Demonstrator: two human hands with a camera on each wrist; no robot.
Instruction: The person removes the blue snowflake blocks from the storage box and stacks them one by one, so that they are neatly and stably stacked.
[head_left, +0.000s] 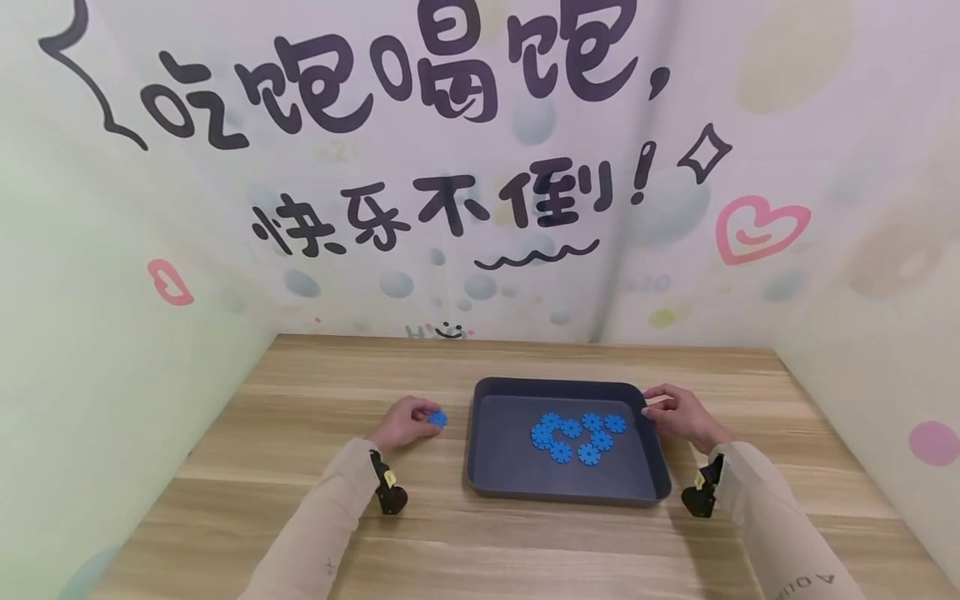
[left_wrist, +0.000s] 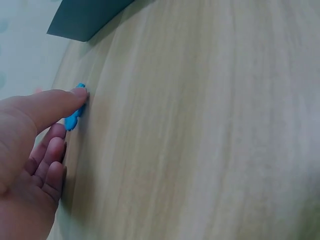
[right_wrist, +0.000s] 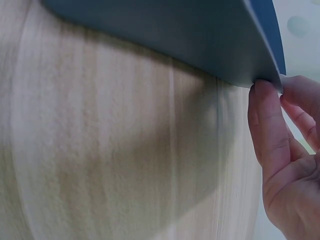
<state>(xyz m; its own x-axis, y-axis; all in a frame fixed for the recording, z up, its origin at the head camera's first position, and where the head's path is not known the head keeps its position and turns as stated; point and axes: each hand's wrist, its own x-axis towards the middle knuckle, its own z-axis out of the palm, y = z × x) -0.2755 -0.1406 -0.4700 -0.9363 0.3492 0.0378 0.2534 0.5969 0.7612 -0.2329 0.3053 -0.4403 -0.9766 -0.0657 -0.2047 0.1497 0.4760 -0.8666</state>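
Left of the dark grey tray, my left hand pinches a blue notched disc between thumb and fingers, low over the wooden table. In the left wrist view the thumb covers part of that disc, which is tilted on edge. Several more blue notched discs lie flat inside the tray, some overlapping, in a loose ring. At the tray's right rim my right hand pinches the wall, with digits on both sides of it in the right wrist view, close to the corner of the tray.
A wood-grain table stretches around the tray. Behind it hangs a printed wall cloth with dark lettering, and pale side walls stand left and right. A small black camera sits on each wrist.
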